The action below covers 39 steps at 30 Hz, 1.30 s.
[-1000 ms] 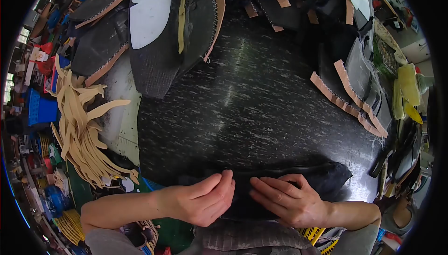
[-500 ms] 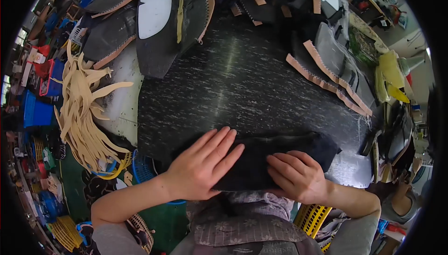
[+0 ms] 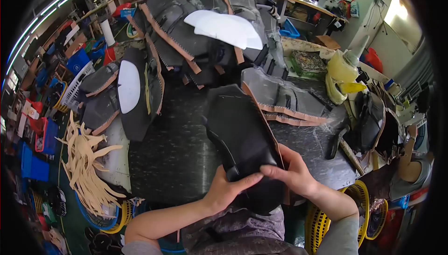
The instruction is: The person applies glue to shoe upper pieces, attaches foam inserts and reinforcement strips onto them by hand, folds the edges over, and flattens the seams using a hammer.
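Observation:
A black leather-like piece (image 3: pixel 242 129) with a tan strip along its right edge is raised above the dark speckled table (image 3: pixel 182 148). My left hand (image 3: pixel 233 187) grips its lower left side, thumb lying across the front and fingers hidden behind. On the lower right, my right hand (image 3: pixel 291 171) holds the same piece, its thumb pressed on the face close to the left thumb. A narrow black flap stands off the piece's left side. Just beyond it lie grey pieces with tan stitched edges (image 3: pixel 284 96).
Beige strips (image 3: pixel 88 166) hang at the table's left edge. White shapes (image 3: pixel 224 29) rest on dark pieces at the back. A hammer (image 3: pixel 338 141) and yellow bag (image 3: pixel 336 75) are at the right. Yellow baskets (image 3: pixel 317 227) stand below. Another person's arm (image 3: pixel 408 161) shows at far right.
The view has tilted up. My hands were low over dark material lying on the table; now both hold a raised black piece with a tan edge. My left hand has closed from lying flat.

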{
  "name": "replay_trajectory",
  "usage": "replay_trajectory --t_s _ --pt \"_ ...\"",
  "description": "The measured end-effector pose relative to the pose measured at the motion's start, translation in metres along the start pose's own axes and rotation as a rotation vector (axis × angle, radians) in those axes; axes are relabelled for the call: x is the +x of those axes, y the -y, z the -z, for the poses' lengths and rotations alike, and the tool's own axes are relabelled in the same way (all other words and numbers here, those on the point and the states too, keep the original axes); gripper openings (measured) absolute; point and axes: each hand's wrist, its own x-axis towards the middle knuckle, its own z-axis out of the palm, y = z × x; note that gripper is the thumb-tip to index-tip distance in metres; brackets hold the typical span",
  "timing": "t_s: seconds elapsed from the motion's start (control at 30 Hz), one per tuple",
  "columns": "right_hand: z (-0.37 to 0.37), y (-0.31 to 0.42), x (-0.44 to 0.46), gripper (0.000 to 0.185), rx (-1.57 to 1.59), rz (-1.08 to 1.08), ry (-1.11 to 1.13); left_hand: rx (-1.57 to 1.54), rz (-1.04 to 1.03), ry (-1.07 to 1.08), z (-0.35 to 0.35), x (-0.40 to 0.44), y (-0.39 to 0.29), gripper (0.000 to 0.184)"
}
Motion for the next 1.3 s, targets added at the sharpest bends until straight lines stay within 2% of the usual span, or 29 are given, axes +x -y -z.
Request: replay_trajectory --t_s 0.03,0.1,0.17,0.43,0.47,0.53,0.6,0.63,0.7,0.73,0.8,0.83,0.87,0.9,0.93,0.97,1.0,1.03,1.07,1.13,1.17,1.23,1.3 --pt "0.005 -0.001 -0.003 0.032 0.091 -0.047 -0.005 0.08 -0.144 0.053 -0.007 0.006 0.009 0.039" --pt "0.014 -0.007 -0.015 0.029 0.307 -0.092 -0.017 0.083 -0.283 0.053 -0.024 0.011 0.013 0.033" --pt "0.027 -0.021 -0.025 0.028 0.406 -0.005 -0.028 0.11 -0.291 0.123 -0.035 0.02 0.011 0.034" --pt "0.094 -0.038 -0.053 0.027 0.663 0.064 -0.132 0.036 0.035 0.441 -0.08 0.077 0.01 0.042" --pt "0.102 -0.04 -0.054 0.027 0.685 0.035 -0.14 0.047 0.049 0.463 -0.084 0.086 0.01 0.042" --pt "0.115 -0.037 -0.058 0.028 0.721 0.01 -0.158 -0.12 0.23 0.466 -0.088 0.1 0.013 0.041" --pt "0.127 -0.025 -0.061 0.029 0.726 0.031 -0.177 -0.105 0.246 0.419 -0.094 0.11 0.011 0.041" --pt "0.139 -0.039 -0.067 0.03 0.624 0.117 -0.139 -0.098 0.25 0.366 -0.098 0.116 0.009 0.04" --pt "0.123 -0.001 -0.065 0.033 0.239 0.098 -0.298 -0.07 0.225 0.334 -0.113 0.127 0.011 0.041" --pt "0.131 -0.007 -0.068 0.036 0.199 0.029 -0.327 -0.053 0.196 0.294 -0.123 0.131 0.013 0.042" --pt "0.144 0.008 -0.08 0.036 0.269 0.075 -0.509 -0.201 0.323 0.367 -0.141 0.136 0.007 0.048" --pt "0.19 -0.022 -0.106 0.035 0.031 0.327 -0.614 -0.049 0.317 0.469 -0.134 0.149 0.026 0.051" --pt "0.24 -0.031 -0.126 0.032 0.092 0.455 -0.863 0.202 0.078 0.611 -0.133 0.148 0.008 0.053" --pt "0.246 0.02 -0.118 0.039 0.152 0.564 -0.913 0.462 -0.149 0.739 -0.128 0.144 -0.01 0.055" --pt "0.278 0.035 -0.12 0.05 0.039 0.634 -0.99 0.895 -0.552 0.67 -0.114 0.145 -0.01 0.053" --pt "0.309 0.044 -0.116 0.057 -0.157 0.652 -1.122 1.177 -0.732 0.553 -0.101 0.149 -0.016 0.055" --pt "0.344 0.035 -0.13 0.055 -0.607 0.355 -1.216 1.454 -0.904 0.416 -0.089 0.154 -0.022 0.058" --pt "0.379 0.021 -0.141 0.053 -1.05 0.034 -1.261 1.576 -0.957 0.36 -0.077 0.162 -0.028 0.067" --pt "0.397 0.004 -0.14 0.051 -1.598 0.16 -1.253 1.648 -0.94 0.293 -0.07 0.169 -0.036 0.07" --pt "0.362 0.02 -0.127 0.049 -1.964 0.156 -1.354 1.699 -0.945 0.188 -0.051 0.184 -0.05 0.08" --pt "0.333 0.032 -0.11 0.048 -1.924 0.276 -1.343 1.709 -0.946 0.143 -0.045 0.184 -0.053 0.08" --pt "0.269 0.048 -0.066 0.044 -1.42 0.475 -0.884 1.573 -0.867 0.169 -0.034 0.181 -0.063 0.079" --pt "0.21 0.059 -0.004 0.045 -1.134 0.431 -0.321 1.608 -0.902 0.144 -0.031 0.187 -0.05 0.079"
